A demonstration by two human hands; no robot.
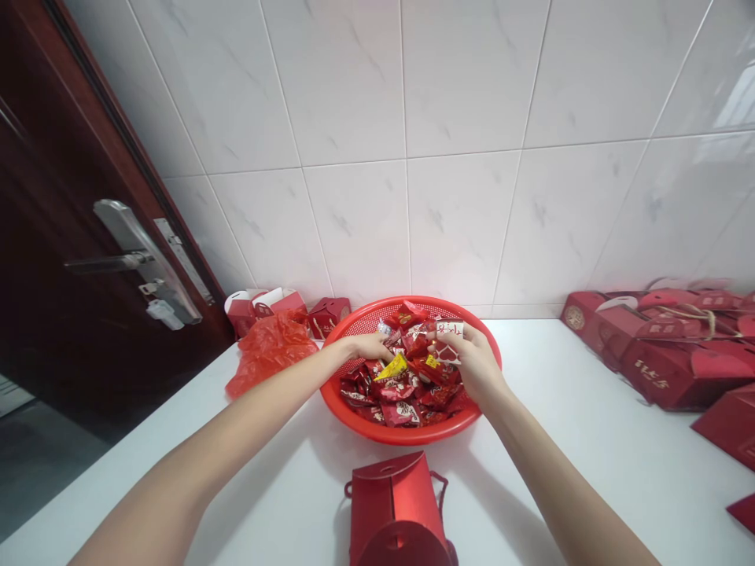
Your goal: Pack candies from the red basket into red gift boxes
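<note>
A red plastic basket (413, 438) full of wrapped candies (401, 393) stands on the white table against the tiled wall. My left hand (373, 346) reaches into its left side, fingers bent among the wrappers beside a yellow packet (393, 367); what they hold, if anything, is hidden. Over the basket's right side, my right hand (472, 358) pinches a white and red candy packet (449, 339). Nearer to me, in front of the basket, is a red box (398, 507) with cord handles at its sides and curved flaps on top.
Several red boxes (666, 354) are grouped at the right. A crumpled red plastic bag (271, 350) lies at the left, with small red boxes (329, 314) behind and beside it. A dark door (88, 157) with a metal handle stands beyond the table's left edge.
</note>
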